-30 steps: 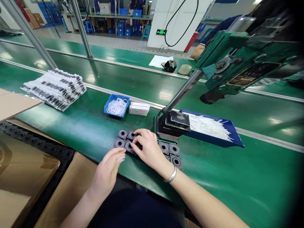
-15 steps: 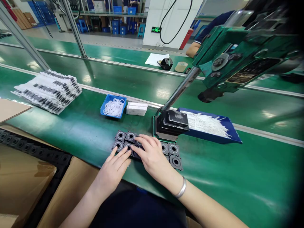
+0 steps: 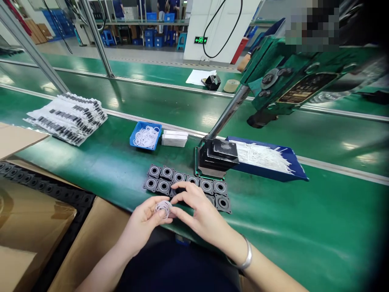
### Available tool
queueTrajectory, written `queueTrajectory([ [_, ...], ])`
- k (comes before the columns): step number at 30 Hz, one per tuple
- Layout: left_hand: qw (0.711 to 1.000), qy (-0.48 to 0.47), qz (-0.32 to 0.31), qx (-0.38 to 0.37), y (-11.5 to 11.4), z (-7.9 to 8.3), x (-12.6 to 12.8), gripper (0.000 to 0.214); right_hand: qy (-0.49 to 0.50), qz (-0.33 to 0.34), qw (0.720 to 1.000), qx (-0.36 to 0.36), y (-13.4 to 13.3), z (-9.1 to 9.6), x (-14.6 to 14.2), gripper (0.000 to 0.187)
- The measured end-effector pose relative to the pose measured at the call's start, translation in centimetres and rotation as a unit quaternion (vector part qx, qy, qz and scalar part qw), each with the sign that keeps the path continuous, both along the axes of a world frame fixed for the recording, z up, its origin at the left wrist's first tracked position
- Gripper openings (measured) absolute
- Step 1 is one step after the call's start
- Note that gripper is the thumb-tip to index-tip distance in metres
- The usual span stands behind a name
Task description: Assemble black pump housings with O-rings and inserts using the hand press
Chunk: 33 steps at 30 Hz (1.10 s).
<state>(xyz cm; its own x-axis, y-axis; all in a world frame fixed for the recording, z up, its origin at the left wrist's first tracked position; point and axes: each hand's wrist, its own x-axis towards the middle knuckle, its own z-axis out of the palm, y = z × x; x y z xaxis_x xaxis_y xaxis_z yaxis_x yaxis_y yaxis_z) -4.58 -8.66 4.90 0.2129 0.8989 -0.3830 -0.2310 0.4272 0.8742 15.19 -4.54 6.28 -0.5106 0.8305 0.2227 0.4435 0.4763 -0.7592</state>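
My left hand (image 3: 142, 221) pinches a small bundle of white rubber rings (image 3: 163, 207) between thumb and fingers, just in front of the parts. Close against the bundle, the fingertips of my right hand (image 3: 197, 209) are curved and spread, with no ring visible between them. Under and beyond that hand lie two rows of square black parts (image 3: 164, 186) with round centre holes. Pale rings show around the holes of many of them. One part at the near right end (image 3: 223, 202) looks darker, without a pale ring. My right hand hides some of the near row.
A blue tray of white rings (image 3: 146, 137) sits beside stacked white boxes (image 3: 174, 138). A green hand press (image 3: 291, 85) rises over its black base, next to a blue bin of white strips (image 3: 264, 158). Layered white sheets (image 3: 68, 117) lie left; cardboard boxes (image 3: 33, 219) stand below.
My left hand has drawn back from the black parts and now shows the white rings in its fingers. My right hand has lifted and moved slightly toward me, uncovering more parts.
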Motion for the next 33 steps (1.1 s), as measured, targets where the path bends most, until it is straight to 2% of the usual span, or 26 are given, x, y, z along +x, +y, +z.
queueTrajectory([
  [4, 1.0, -0.019, 0.005, -0.011, -0.4, -0.6, 1.3, 0.042, 0.014, -0.018, 0.999, -0.025, -0.8, -0.9, 0.1, 0.005],
  [10, 1.0, 0.008, 0.013, 0.001, -0.2, -1.1, 1.9, 0.039, 0.042, -0.019, 0.998, -0.046, -1.0, -0.7, 1.1, 0.01],
  [17, 1.0, 0.007, 0.027, -0.006, 0.3, -1.4, 1.5, 0.031, 0.051, -0.034, 0.998, -0.017, -0.2, -0.4, 1.2, 0.01],
  [20, 0.999, 0.025, 0.034, 0.0, 0.4, -1.5, 1.2, 0.029, 0.055, -0.063, 0.997, 0.003, 0.5, -0.3, 1.2, 0.012],
  [22, 0.998, 0.053, 0.034, 0.016, 0.4, -1.5, 1.0, 0.026, 0.031, -0.082, 0.996, 0.026, 1.2, -0.4, 1.3, 0.013],
  [24, 0.99, 0.118, 0.024, 0.068, 0.3, -1.5, 0.7, 0.021, -0.02, -0.089, 0.994, 0.054, 1.8, -0.6, 1.4, 0.011],
  [26, 0.961, 0.217, 0.004, 0.172, 0.2, -1.6, 0.4, 0.017, -0.072, -0.086, 0.99, 0.082, 2.3, -1.0, 1.3, 0.01],
  [27, 0.934, 0.265, -0.009, 0.238, 0.2, -1.7, 0.3, 0.017, -0.09, -0.084, 0.988, 0.095, 2.5, -1.3, 1.2, 0.009],
  [30, 0.831, 0.353, -0.059, 0.426, 0.4, -2.5, 0.2, 0.023, -0.114, -0.087, 0.981, 0.129, 2.9, -1.8, 0.8, 0.009],
  [33, 0.735, 0.411, -0.11, 0.528, 0.9, -3.3, 0.5, 0.027, -0.124, -0.094, 0.977, 0.144, 3.1, -2.0, 0.6, 0.007],
])
